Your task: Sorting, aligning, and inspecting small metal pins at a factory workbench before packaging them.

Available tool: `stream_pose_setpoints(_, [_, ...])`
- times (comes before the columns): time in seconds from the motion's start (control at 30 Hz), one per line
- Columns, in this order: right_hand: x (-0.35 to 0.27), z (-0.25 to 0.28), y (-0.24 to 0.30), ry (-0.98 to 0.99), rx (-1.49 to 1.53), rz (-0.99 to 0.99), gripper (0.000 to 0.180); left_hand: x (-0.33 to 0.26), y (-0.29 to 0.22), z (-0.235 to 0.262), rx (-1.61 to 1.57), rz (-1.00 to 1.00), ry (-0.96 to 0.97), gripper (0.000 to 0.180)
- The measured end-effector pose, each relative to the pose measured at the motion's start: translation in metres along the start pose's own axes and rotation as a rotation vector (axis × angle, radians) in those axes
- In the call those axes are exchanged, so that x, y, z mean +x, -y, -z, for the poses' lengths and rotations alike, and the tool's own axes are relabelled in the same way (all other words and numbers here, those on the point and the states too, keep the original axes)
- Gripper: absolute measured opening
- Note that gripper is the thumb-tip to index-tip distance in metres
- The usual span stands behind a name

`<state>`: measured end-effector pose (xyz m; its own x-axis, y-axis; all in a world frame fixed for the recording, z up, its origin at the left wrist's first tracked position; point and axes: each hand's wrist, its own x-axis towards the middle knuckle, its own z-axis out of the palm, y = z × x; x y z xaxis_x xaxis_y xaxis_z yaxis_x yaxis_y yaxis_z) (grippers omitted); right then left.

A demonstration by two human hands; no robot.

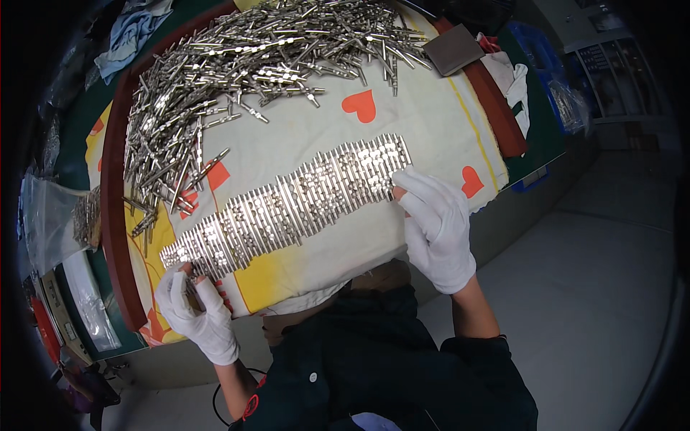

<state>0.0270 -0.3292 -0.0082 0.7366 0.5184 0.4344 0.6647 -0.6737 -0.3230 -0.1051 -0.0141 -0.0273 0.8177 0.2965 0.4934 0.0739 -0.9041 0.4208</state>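
A long row of shiny stepped metal pins [287, 205] lies side by side across the patterned cloth [280, 144], slanting up from lower left to upper right. At its left end is my left hand [198, 312], in a white glove with bare fingertips showing, its fingers curled and closed against the last pins. My right hand [438, 230], gloved the same way, bends its fingers and thumb around the row's right end. Beyond the row, a large loose heap of similar pins [237, 61] spreads over the far and left part of the cloth.
Dark red wooden rails [115, 215] edge the cloth left and right. A brown flat block [453, 50] sits at the far right. Clear plastic bags [47, 219] lie left, near a blue cloth [129, 43]. A blue crate [535, 50] stands beyond the right rail.
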Motion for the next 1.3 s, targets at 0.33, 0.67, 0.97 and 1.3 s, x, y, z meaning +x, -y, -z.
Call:
stream_pose_setpoints(0.33, [-0.007, 0.009, -0.017, -0.038, -0.055, -0.296, 0.028, -0.001, 0.004, -0.001, -0.015, -0.014, -0.003, 0.041])
stream_pose_setpoints(0.67, [-0.001, 0.003, -0.016, -0.042, -0.109, -0.210, 0.026, 0.000, 0.001, -0.002, -0.002, -0.021, -0.010, 0.042])
stream_pose_setpoints(0.97, [-0.005, -0.001, -0.037, -0.321, 0.171, -0.387, 0.026, 0.037, -0.032, 0.032, 0.027, -0.272, 0.213, 0.034])
stream_pose_setpoints(1.3, [-0.008, -0.018, -0.054, -0.534, 0.215, -0.592, 0.020, 0.157, -0.079, -0.072, -0.150, -1.119, 0.815, 0.067])
